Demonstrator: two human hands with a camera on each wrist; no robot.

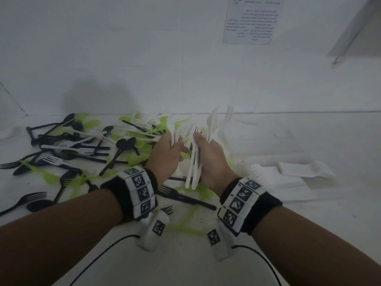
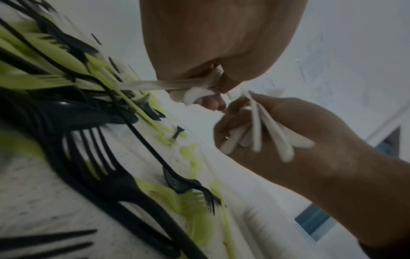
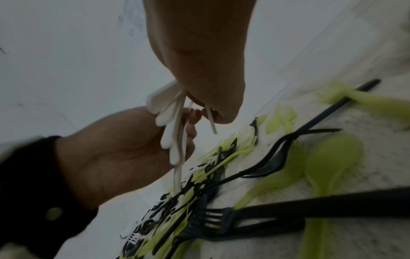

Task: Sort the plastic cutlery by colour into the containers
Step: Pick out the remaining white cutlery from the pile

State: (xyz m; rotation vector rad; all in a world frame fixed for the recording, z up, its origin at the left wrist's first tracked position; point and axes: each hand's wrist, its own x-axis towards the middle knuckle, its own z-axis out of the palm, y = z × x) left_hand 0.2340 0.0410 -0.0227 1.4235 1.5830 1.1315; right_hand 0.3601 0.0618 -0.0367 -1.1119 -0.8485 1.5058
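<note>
My right hand point(image 1: 212, 157) is curled round a bunch of white cutlery point(image 1: 195, 162), handles hanging down toward me and fork heads fanning up past my fingers. My left hand point(image 1: 167, 155) is just beside it, thumb and fingers pinching a few more white pieces point(image 2: 195, 87), the two hands almost touching; from the left wrist view those pieces run sideways under my palm, and my right hand point(image 2: 277, 133) shows with white handles point(image 2: 272, 138) splayed out of its grip. In the right wrist view my left hand point(image 3: 124, 150) comes in from the lower left, its fingers closed on white handles point(image 3: 175, 136) that hang below my right hand point(image 3: 199, 70).

Both hands are raised above the desk point(image 1: 309, 145), over the right end of the heap. The rest of the mixed cutlery lies below and to the left of them: black forks and spoons point(image 1: 68, 145) spread toward the left edge, green pieces point(image 1: 185, 219) under and between them, more white pieces point(image 1: 144, 122) toward the far edge where the desk meets the wall. One black fork point(image 1: 185, 198) lies directly beneath my wrists, near me.

To the right of my hands, flat white folded pieces point(image 1: 299, 174) lie on the desk; I cannot tell what they are. The desk is white and speckled. The wall point(image 1: 123, 48) behind is white, with a printed sheet point(image 1: 253, 19) stuck on it, the text too blurred to read. Each wrist wears a black band with black-and-white square markers point(image 1: 142, 190), and a thin black cable point(image 1: 99, 254) trails over the near edge
</note>
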